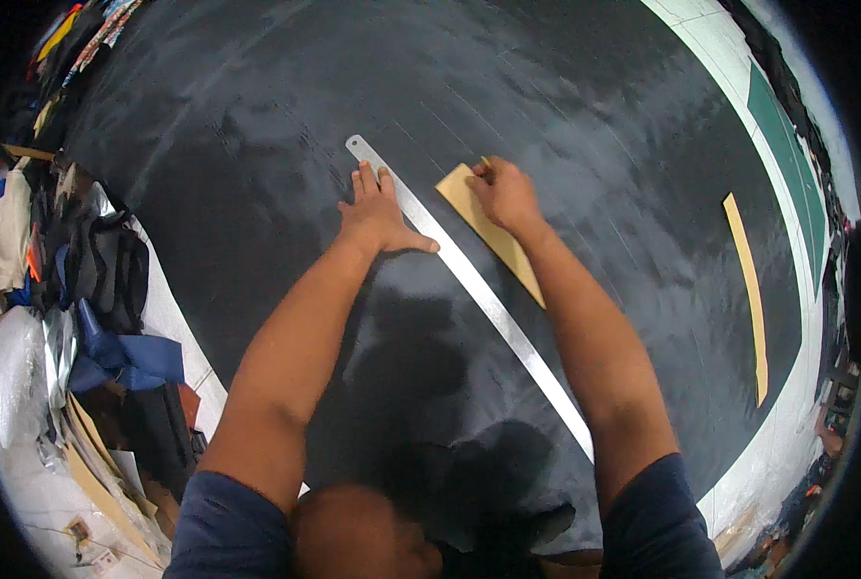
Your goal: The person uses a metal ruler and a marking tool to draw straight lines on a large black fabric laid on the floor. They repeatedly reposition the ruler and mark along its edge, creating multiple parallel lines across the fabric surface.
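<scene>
A black sheet [595, 106] with a dull sheen covers most of the scene, lying over a pale surface [708, 37] that shows at its left and right edges. On the left, a heap of materials [117, 265] includes dark straps, navy cloth and, at its near end, clear plastic wrapping. A green panel [788, 174] lies at the far right. Slanting across the middle of the sheet, from far left to near right, is a long metal ruler [489, 307]; to the right of its far half lies a tan wedge-shaped piece [496, 241], and well apart on the right, a narrow tan strip [752, 299]. The left hand [377, 217] is spread flat, its thumb on the ruler and its other fingers near the ruler's far end, grasping nothing. The right hand [508, 198] rests on the far end of the wedge, fingers curled around a slim yellow stick [486, 162], of which only the tip shows. Faint pale lines on the sheet run roughly alongside the ruler.
</scene>
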A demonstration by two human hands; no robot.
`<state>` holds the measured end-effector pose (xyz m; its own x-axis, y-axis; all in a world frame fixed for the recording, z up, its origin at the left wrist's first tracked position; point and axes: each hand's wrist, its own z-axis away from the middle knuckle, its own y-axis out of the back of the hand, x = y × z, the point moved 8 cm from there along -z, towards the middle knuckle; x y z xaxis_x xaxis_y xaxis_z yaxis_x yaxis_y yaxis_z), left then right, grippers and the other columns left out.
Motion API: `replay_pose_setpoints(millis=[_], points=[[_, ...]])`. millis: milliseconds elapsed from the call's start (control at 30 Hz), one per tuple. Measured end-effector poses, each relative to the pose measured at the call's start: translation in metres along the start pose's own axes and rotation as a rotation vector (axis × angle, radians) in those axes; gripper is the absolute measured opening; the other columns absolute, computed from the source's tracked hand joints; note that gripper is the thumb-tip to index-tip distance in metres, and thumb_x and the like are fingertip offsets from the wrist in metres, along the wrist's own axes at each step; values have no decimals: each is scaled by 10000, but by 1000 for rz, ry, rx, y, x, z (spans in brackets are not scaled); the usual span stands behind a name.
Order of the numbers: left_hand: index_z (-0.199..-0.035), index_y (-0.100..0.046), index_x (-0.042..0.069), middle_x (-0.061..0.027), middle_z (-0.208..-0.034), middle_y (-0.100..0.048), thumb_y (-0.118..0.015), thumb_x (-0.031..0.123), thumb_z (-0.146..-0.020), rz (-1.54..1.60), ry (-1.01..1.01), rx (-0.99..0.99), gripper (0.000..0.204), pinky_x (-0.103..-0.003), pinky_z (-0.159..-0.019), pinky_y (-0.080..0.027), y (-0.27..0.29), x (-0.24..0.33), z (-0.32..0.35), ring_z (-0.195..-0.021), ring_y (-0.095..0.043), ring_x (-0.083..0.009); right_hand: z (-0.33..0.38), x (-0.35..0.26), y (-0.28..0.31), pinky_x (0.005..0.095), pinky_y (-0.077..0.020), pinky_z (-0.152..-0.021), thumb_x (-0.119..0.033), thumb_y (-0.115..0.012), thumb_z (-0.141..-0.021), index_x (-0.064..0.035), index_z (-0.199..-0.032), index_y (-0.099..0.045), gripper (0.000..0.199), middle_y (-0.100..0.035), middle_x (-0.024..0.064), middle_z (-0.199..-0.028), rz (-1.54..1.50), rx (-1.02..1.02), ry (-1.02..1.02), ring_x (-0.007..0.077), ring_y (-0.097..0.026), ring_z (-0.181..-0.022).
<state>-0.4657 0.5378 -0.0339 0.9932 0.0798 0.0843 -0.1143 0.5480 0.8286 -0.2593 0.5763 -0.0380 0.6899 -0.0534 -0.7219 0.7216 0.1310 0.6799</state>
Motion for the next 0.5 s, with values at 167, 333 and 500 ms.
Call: replay_pose_setpoints(millis=[167,333,500], points=[[-1581,-86,-35,-279,-1652,-7,-879,700,-480,18,-3,-15,1544,-650,-1148,-260,2,0,6,-1546,-32,-400,-26,-39,-34,494,-533,-846,-182,-705,-828,-27,-950,-708,197,-709,224,-947,-32,93,22,406,-679,-957],[-1582,-91,-32,-281,-1650,0,-873,684,-518,28,-5,-20,1502,-661,-1142,-257,6,-1,7,-1545,-25,-404,-35,-47,-50,485,-537,-853,-199,-701,-824,-41,-951,-718,203,-704,216,-971,56,45,26,396,-677,-963],[-1580,-82,-39,-283,-1649,0,-880,668,-518,30,-8,-12,1505,-661,-1144,-252,5,-2,6,-1544,-31,-406,-30,-53,-47,473,-537,-866,-213,-700,-833,-46,-978,-718,222,-699,193,-1026,92,13,19,372,-668,-1011]])
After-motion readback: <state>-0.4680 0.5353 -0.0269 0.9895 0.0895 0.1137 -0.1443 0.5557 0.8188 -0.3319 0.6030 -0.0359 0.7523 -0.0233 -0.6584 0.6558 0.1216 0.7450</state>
